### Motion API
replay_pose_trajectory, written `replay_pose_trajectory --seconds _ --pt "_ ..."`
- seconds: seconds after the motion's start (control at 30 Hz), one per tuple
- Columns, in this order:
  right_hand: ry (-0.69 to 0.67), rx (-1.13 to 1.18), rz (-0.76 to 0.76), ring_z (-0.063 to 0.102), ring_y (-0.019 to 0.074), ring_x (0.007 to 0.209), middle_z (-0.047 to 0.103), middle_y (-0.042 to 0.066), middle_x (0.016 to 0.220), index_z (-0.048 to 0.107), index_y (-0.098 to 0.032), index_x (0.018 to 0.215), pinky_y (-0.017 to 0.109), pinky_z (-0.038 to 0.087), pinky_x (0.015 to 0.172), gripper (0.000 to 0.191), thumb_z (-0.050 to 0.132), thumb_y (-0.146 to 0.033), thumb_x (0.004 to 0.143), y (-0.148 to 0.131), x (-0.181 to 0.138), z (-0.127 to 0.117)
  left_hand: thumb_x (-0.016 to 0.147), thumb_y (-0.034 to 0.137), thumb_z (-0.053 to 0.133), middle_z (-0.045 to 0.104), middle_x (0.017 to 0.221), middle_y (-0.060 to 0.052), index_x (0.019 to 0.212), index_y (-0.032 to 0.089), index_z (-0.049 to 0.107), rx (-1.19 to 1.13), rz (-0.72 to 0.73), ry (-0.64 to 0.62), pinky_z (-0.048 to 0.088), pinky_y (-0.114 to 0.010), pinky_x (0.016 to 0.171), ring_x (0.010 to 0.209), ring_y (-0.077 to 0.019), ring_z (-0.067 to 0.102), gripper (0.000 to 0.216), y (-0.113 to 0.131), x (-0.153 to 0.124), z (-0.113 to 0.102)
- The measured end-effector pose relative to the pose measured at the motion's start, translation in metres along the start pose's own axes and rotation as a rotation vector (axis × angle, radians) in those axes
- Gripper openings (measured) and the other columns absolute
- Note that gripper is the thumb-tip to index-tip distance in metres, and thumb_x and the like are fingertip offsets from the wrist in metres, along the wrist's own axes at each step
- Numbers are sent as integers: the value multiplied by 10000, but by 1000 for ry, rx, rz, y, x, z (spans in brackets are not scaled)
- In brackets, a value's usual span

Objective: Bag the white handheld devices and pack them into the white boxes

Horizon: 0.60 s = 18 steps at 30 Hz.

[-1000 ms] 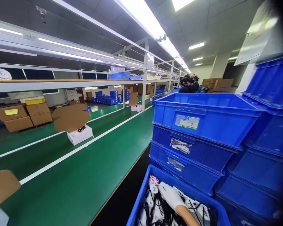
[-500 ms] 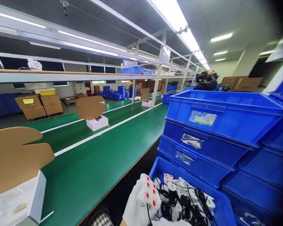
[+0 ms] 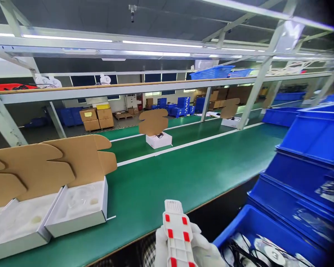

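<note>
Clasping white device (image 3: 179,239) — left hand (image 3: 160,246), right hand (image 3: 205,249) — beside blue bin (image 3: 269,219); 3 boxes (image 3: 78,223) leftward.

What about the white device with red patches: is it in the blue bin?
No, the left hand and right hand hold the device outside the bin, left of it in the picture.

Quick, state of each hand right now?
Left hand: gloved, closed on the left side of the red-patched white plastic device.
Right hand: gloved, closed on the right side of the same device.
</note>
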State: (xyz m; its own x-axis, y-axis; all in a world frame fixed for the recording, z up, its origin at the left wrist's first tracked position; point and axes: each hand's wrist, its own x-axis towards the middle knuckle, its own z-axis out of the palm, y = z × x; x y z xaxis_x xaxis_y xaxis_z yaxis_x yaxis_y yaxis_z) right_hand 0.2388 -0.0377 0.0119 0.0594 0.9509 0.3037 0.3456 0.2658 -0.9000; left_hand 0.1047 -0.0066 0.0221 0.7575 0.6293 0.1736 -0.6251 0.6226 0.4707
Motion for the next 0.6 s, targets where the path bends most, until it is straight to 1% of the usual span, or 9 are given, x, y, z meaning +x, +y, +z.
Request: replay_pose_trajectory --seconds 0.03,0.1,0.23,0.33,0.4,0.47,0.5,0.57,0.6 --pt "-33 62 -24 649 260 922 468 34 478 60 -190 429 384 509 958 789 712 -543 699 2 3 2 647 783 662 664 1099 -199 1087 124 657 0 -11 -7 388 -568 1013 1122 -434 577 792 2 -3 -1" --pt "-72 156 -45 642 254 898 419 37 448 58 -188 370 386 495 971 811 712 -529 707 5 4 8 659 807 626 664 1086 -213 1098 108 653 2 -11 -16 383 -574 1015 1121 -440 577 826 5 -7 -2" --pt "-35 321 34 649 256 878 468 12 479 165 -225 346 431 486 999 667 733 -391 654 8 0 19 679 795 613 663 1072 -224 1076 90 671 20 40 10 388 -578 1005 1096 -444 587 811 8 -7 -6" --pt "40 397 120 639 272 1037 564 -10 585 255 -243 371 444 478 1023 501 691 -299 612 9 -1 26 664 798 620 657 1075 -222 1059 95 683 13 93 43 392 -575 998 1091 -441 587 809 8 -5 -9" --pt "72 392 174 590 289 1163 629 -20 676 328 -263 384 440 489 1015 402 667 -271 601 6 -1 31 632 811 631 655 1080 -210 1072 115 675 -12 89 63 389 -571 1000 1095 -432 584 825 9 -5 -9" --pt "77 352 229 563 305 1210 674 -18 750 469 -299 448 442 521 973 257 643 -294 637 1 -1 36 613 822 637 649 1093 -202 1085 121 663 -32 38 62 377 -561 1012 1106 -420 575 846 12 -7 -6" --pt "72 326 251 577 312 1191 687 -10 770 543 -313 508 445 539 946 180 631 -313 665 -2 0 39 611 829 634 645 1099 -200 1088 118 658 -39 8 56 372 -554 1018 1108 -412 570 856 13 -8 -3" --pt "60 284 281 638 318 1080 699 11 776 657 -324 669 451 573 875 80 605 -353 722 -8 1 45 624 824 632 632 1120 -182 1101 128 643 -63 -25 66 362 -526 1029 1119 -386 557 844 17 -10 4" --pt "56 273 290 664 316 1012 701 20 770 687 -325 742 452 587 837 107 590 -367 749 -11 1 47 633 808 639 629 1116 -168 1099 137 637 -82 -29 87 360 -507 1032 1119 -367 552 817 18 -11 7"
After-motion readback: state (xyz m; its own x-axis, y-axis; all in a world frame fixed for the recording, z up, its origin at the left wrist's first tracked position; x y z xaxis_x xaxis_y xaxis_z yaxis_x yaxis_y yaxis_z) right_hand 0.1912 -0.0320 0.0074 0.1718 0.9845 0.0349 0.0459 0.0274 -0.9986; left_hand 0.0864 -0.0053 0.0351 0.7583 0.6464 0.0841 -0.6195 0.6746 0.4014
